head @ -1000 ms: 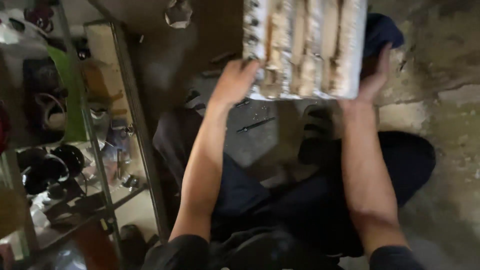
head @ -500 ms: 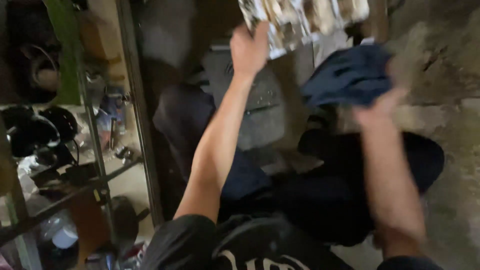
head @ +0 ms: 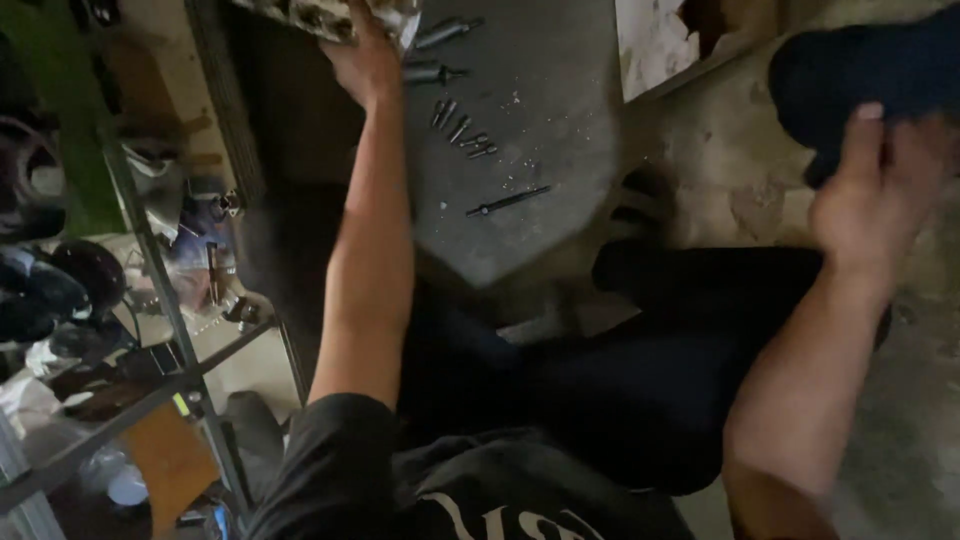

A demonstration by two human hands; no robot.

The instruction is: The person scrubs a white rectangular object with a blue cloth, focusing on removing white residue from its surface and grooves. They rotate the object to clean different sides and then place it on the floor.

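My left hand point(head: 365, 62) reaches up to the top edge and grips the lower edge of a pale, ribbed metal part point(head: 330, 16), most of which is cut off by the frame. My right hand point(head: 880, 185) is raised at the right edge, its fingers closed on a dark blue cloth point(head: 865, 75). Between my arms lies a grey mat point(head: 545, 130) with several small bolts and bits point(head: 460, 130) and a thin rod point(head: 508, 201). My dark trousers fill the lower middle.
A metal shelf rack point(head: 165, 300) stands at the left, crowded with dark helmets, tools and small parts. A pale board point(head: 660, 40) lies at the top on the rough concrete floor point(head: 730, 190). A black shoe point(head: 640, 200) sits at the mat's right edge.
The ribbed metal part has moved up and left, now held by my left hand alone. My right hand has let go of it, swung right and taken hold of the blue cloth.
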